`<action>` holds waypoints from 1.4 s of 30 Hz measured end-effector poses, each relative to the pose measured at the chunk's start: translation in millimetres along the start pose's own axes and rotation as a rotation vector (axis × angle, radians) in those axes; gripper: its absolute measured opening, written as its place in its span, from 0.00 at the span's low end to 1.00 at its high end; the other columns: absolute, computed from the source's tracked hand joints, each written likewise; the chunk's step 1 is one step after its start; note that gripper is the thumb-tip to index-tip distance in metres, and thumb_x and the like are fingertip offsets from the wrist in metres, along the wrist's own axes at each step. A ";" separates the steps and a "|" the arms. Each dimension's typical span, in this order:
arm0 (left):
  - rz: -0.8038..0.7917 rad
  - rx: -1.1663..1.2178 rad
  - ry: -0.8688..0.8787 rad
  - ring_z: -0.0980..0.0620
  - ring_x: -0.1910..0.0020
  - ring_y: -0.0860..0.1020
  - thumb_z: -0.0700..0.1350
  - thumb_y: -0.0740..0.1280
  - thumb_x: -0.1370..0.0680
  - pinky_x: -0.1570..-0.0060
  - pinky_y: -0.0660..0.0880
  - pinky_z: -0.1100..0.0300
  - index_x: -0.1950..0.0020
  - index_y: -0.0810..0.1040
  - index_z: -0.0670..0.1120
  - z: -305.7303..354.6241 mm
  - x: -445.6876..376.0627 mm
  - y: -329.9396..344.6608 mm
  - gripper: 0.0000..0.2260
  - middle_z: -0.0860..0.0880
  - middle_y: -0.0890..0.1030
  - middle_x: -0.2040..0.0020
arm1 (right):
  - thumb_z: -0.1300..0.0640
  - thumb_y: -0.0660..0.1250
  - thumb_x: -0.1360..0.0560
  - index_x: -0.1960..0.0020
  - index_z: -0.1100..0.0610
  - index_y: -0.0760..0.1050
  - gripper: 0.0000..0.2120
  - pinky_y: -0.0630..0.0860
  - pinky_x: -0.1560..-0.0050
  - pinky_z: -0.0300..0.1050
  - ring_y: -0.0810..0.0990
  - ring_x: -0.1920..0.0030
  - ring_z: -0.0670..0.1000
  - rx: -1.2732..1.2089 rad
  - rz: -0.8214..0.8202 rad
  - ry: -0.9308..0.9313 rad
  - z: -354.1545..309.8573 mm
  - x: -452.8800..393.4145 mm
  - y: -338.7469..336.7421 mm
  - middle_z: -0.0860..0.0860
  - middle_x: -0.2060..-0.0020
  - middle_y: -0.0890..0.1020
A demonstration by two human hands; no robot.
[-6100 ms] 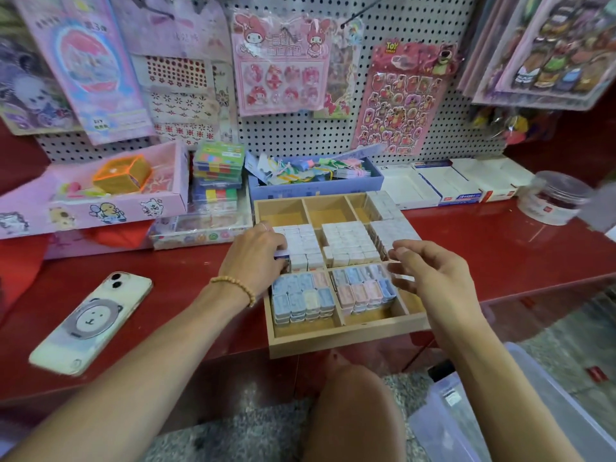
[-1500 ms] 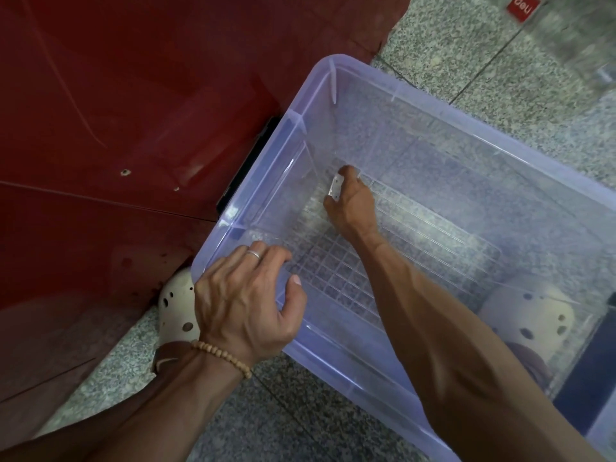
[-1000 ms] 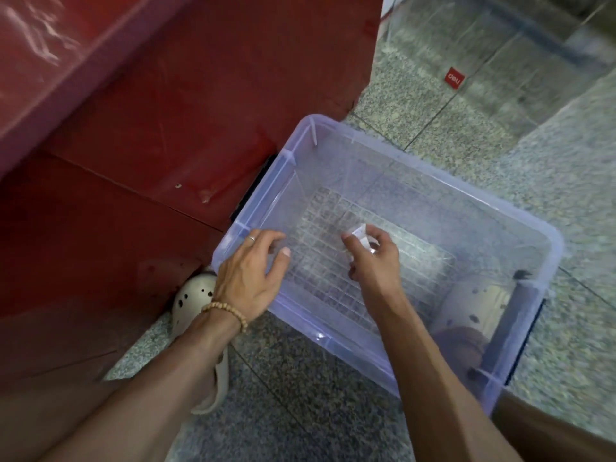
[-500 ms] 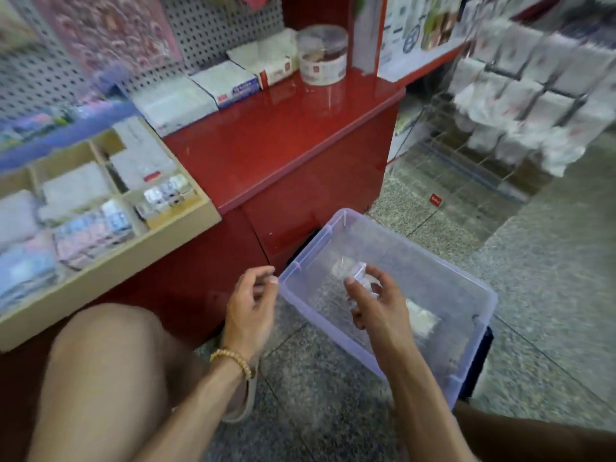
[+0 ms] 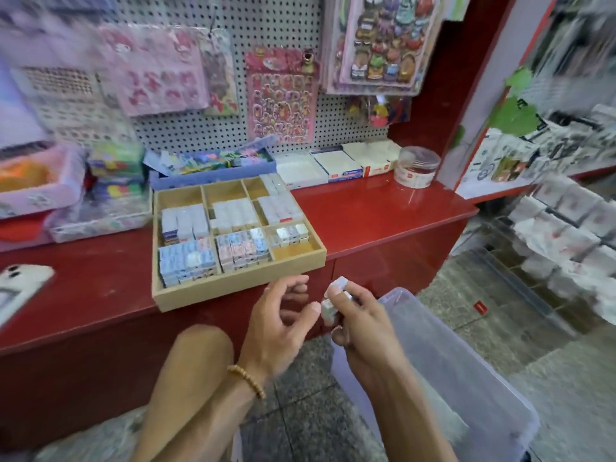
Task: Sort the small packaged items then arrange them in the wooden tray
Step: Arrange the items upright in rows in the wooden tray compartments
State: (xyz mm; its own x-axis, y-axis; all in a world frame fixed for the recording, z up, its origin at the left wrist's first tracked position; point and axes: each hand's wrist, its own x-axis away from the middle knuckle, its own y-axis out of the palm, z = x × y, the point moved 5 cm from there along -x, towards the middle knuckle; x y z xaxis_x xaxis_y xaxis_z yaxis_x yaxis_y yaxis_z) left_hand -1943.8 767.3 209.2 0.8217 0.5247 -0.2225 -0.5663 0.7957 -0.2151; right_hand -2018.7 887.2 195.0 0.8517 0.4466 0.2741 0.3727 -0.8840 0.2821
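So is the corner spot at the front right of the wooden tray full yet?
Not yet. That compartment of the wooden tray holds one row of small packets along its back; bare wood shows in front.

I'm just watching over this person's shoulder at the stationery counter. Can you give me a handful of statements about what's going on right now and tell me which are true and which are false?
1. The right hand holds small white packaged items. True.
2. The left hand grips the wooden tray. False: it holds nothing, fingers loosely curled, below the tray's front edge.
3. The tray's front right compartment is packed full. False: only its back part holds a row of packets; bare wood shows in front.
4. A clear plastic bin sits on the floor under the right arm. True.
5. A phone lies on the red counter, left of the tray. True.
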 end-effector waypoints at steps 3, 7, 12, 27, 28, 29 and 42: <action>0.006 -0.047 0.076 0.57 0.48 0.80 0.47 0.74 0.29 0.55 0.78 0.65 0.44 0.79 0.57 8.4 -7.4 -18.8 0.15 0.57 0.80 0.47 | 0.55 0.70 0.22 0.36 0.67 0.73 0.20 0.64 0.74 0.39 0.71 0.75 0.43 0.049 -0.033 -0.012 -6.3 -9.3 30.5 0.49 0.69 0.77; 0.047 -0.076 0.101 0.62 0.48 0.79 0.43 0.75 0.27 0.53 0.75 0.71 0.47 0.82 0.55 12.0 -19.4 -41.1 0.11 0.59 0.80 0.48 | 0.57 0.71 0.23 0.38 0.68 0.73 0.19 0.62 0.76 0.38 0.70 0.75 0.43 0.052 -0.059 -0.005 -11.2 -15.1 56.8 0.48 0.72 0.76; 0.089 -0.012 0.042 0.61 0.57 0.82 0.41 0.75 0.28 0.57 0.77 0.68 0.50 0.81 0.51 7.6 -31.8 -59.2 0.09 0.59 0.83 0.55 | 0.57 0.71 0.23 0.52 0.61 0.77 0.07 0.61 0.77 0.37 0.69 0.75 0.44 0.085 -0.072 -0.035 -18.4 -16.9 76.4 0.49 0.73 0.75; -0.009 0.381 -0.157 0.46 0.63 0.84 0.35 0.72 0.26 0.64 0.79 0.61 0.47 0.80 0.44 4.4 -90.0 -86.5 0.10 0.44 0.82 0.50 | 0.57 0.68 0.21 0.47 0.62 0.80 0.08 0.61 0.79 0.34 0.66 0.78 0.43 0.232 -0.155 -0.170 -47.5 -54.3 101.9 0.51 0.75 0.71; -0.027 0.393 -0.156 0.46 0.64 0.84 0.34 0.72 0.26 0.63 0.80 0.60 0.46 0.80 0.45 4.9 -95.1 -86.3 0.12 0.44 0.82 0.49 | 0.57 0.68 0.21 0.48 0.61 0.80 0.08 0.61 0.79 0.34 0.65 0.79 0.43 0.267 -0.162 -0.183 -50.9 -59.1 102.8 0.51 0.76 0.70; -0.049 0.385 -0.148 0.46 0.64 0.84 0.33 0.72 0.27 0.61 0.80 0.58 0.44 0.79 0.47 4.5 -100.8 -85.8 0.14 0.45 0.81 0.48 | 0.56 0.68 0.21 0.48 0.61 0.80 0.08 0.61 0.79 0.34 0.65 0.79 0.43 0.305 -0.176 -0.194 -54.2 -63.3 104.6 0.52 0.76 0.70; -0.068 -0.278 -0.095 0.49 0.55 0.82 0.39 0.72 0.25 0.50 0.81 0.55 0.37 0.78 0.47 -2.6 -234.0 -114.2 0.17 0.56 0.78 0.51 | 0.76 0.50 0.29 0.40 0.66 0.77 0.24 0.73 0.71 0.36 0.77 0.72 0.43 0.184 0.024 0.056 -81.1 -165.7 77.2 0.53 0.64 0.76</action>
State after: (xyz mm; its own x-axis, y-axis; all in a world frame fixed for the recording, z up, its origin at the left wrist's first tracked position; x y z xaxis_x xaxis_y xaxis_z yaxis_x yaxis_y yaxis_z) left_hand -2071.6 552.9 283.3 0.8535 0.5091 -0.1114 -0.4946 0.7237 -0.4813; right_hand -2160.9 756.1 246.0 0.8410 0.4278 0.3311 0.4185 -0.9024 0.1031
